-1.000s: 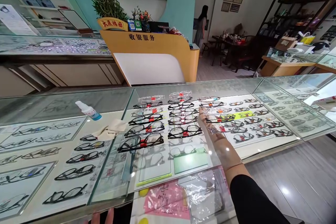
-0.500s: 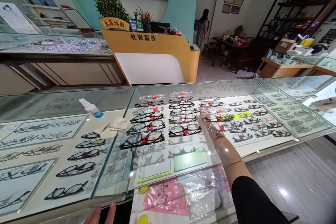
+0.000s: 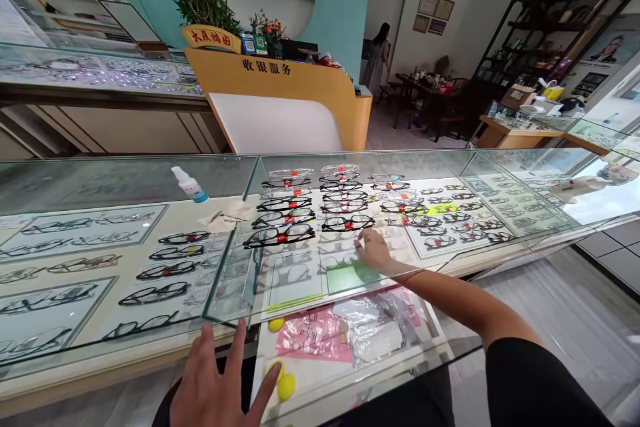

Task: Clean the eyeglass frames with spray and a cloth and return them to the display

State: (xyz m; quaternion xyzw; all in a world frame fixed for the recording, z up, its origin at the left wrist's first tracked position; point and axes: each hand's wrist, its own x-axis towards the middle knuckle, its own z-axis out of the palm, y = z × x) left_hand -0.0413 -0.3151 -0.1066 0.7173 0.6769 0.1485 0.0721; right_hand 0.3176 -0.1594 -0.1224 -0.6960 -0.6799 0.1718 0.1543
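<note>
My left hand [image 3: 215, 380] is held low in front of the counter, fingers spread and nothing in them. Just beyond its fingertips is the front edge of the glass display case [image 3: 230, 321]. My right hand [image 3: 374, 250] reaches in from the right with loosely bent fingers, and I see nothing in it. Right beside its fingertips lies a pair of black-framed eyeglasses [image 3: 349, 222] with a red tag. Another black pair of eyeglasses [image 3: 280, 235] is at the front of the row to the left. Several more tagged pairs stand in rows behind them.
A spray bottle [image 3: 189, 185] and a beige cloth [image 3: 227, 217] are at the left. Below, a drawer [image 3: 300, 392] holds plastic packets and yellow pieces. A cashier counter [image 3: 280, 90] stands across the aisle. Near the doorway is another person [image 3: 376, 63].
My right hand has drawn back from the right-hand rows toward the front black eyeglasses. My left hand has risen into fuller view with its fingers spread. The view has shifted slightly.
</note>
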